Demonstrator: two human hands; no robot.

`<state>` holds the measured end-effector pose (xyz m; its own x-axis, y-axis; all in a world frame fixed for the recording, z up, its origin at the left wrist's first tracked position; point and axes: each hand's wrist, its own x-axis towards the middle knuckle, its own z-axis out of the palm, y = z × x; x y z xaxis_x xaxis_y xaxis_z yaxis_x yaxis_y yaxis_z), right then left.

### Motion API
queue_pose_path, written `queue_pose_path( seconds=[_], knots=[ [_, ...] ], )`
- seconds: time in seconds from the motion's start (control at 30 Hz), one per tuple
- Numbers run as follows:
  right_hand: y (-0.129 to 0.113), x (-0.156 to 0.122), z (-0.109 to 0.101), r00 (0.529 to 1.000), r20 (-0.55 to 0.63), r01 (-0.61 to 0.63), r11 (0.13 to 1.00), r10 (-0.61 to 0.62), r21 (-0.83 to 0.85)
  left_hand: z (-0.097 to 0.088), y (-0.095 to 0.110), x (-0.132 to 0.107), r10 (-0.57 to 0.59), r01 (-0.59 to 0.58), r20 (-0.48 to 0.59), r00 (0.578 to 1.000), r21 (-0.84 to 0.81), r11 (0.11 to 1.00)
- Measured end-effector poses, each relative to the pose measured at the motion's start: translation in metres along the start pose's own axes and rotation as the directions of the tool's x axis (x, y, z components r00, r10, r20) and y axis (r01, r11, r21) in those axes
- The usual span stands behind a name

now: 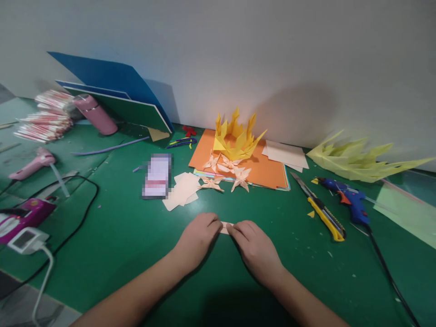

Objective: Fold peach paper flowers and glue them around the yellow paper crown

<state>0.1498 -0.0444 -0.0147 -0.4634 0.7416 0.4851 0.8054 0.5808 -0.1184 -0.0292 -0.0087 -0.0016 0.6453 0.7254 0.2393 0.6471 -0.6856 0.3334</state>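
Note:
Between my two hands lies a small folded strip of peach paper (225, 227), low on the green table. My left hand (200, 236) has its fingers closed on the strip's left end. The fingers of my right hand (254, 243) are pressed together on its right end. Most of the paper is hidden under the fingertips. Just beyond, several folded peach paper flowers (240, 178) sit by the front edge of an orange paper stack (200, 152). Loose peach paper squares (182, 190) lie to the left of them.
A yellow folded-paper crown (236, 138) stands on the orange paper. To the right are a yellow utility knife (325, 218), a blue glue gun (354, 200) and a pale yellow paper piece (364, 159). On the left lie a phone (157, 176), a pink bottle (97, 116) and a power strip (29, 215) with cables.

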Motion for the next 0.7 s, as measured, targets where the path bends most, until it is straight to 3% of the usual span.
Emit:
queue_pose_path(
  seconds=[0.7],
  knots=[
    [-0.0001, 0.0016, -0.0017, 1.000, 0.003, 0.010, 1.000, -0.010, -0.007, 0.0016, 0.0003, 0.0001, -0.004, 0.001, 0.052, 0.999, 0.047, 0.999]
  ],
)
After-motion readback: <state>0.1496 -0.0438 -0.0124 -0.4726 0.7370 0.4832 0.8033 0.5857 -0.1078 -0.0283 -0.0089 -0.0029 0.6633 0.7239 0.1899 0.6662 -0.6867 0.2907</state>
